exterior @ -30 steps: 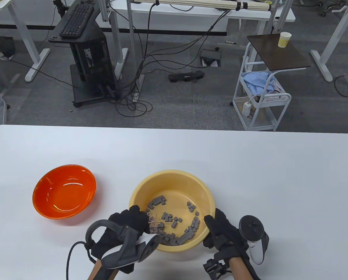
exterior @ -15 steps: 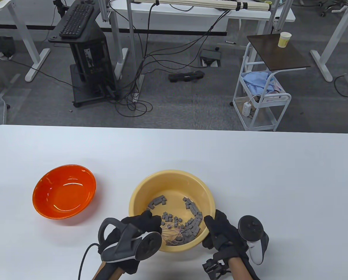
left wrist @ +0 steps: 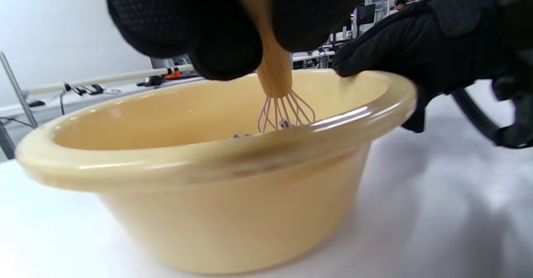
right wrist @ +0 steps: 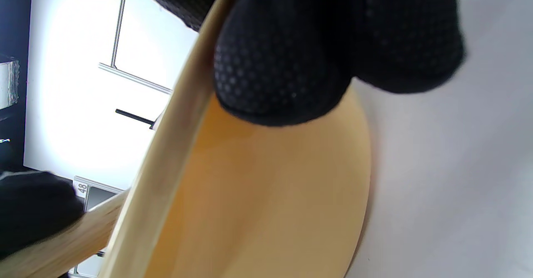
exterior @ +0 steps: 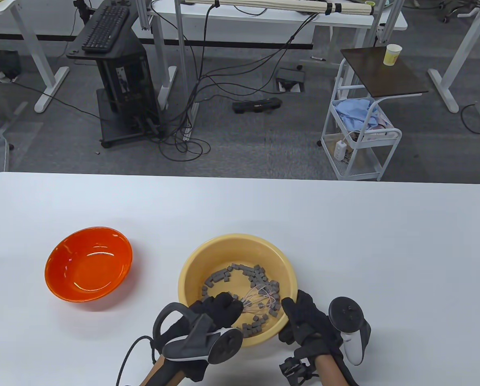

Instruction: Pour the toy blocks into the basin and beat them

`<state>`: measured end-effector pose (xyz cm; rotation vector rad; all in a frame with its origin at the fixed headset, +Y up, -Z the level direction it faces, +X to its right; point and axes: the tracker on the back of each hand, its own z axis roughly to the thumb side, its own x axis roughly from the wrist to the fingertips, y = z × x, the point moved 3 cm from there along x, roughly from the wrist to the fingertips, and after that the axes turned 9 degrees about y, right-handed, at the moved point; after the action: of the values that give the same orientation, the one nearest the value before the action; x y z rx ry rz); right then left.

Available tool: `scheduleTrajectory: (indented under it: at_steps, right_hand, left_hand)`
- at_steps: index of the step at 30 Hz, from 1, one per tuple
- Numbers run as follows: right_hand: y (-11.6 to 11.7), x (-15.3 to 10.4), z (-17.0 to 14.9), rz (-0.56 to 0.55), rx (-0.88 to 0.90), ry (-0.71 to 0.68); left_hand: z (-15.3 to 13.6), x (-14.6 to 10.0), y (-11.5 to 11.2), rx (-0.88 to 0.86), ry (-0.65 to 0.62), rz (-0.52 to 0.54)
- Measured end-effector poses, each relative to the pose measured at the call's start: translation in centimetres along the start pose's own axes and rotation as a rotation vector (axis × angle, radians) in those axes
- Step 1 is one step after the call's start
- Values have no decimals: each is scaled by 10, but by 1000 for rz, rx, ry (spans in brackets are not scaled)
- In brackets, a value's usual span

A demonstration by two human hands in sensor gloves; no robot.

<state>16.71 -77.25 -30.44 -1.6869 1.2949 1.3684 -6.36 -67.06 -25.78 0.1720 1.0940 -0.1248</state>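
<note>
A yellow basin (exterior: pixel 231 245) stands on the white table near its front edge, with several small grey toy blocks (exterior: pixel 260 279) scattered inside. My left hand (exterior: pixel 219 311) grips the wooden handle (left wrist: pixel 270 61) of a whisk; its pink wire head (exterior: pixel 258 299) is down among the blocks. In the left wrist view the wires (left wrist: pixel 283 111) dip behind the basin's rim (left wrist: pixel 208 157). My right hand (exterior: pixel 300 317) grips the basin's right front rim; the right wrist view shows its fingers (right wrist: pixel 291 61) curled over the edge (right wrist: pixel 166 145).
An empty orange bowl (exterior: pixel 89 263) sits on the table to the left of the basin. Beyond the table's far edge are desks, cables, a keyboard stand and a white cart.
My left hand has swept the whisk from the basin's left front to the right, dragging blocks into an arc along the far and right side. The right hand has kept its hold.
</note>
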Motion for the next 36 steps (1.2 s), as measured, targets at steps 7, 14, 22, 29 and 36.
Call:
scheduleTrajectory:
  at_steps: [7, 14, 22, 29, 36]
  right_hand:
    - [2, 0, 0, 5, -1, -3]
    - [2, 0, 0, 2, -3, -5]
    - [2, 0, 0, 1, -4, -5]
    - [2, 0, 0, -3, -12, -9]
    - [2, 0, 0, -5, -12, -10]
  left_hand:
    - [-15, 6, -9, 124, 169, 34]
    - [-41, -4, 7, 122, 308, 72]
    - [-52, -23, 39, 171, 345, 88]
    - [-59, -27, 44, 100, 312, 106]
    - [-54, -23, 39, -111, 222, 78]
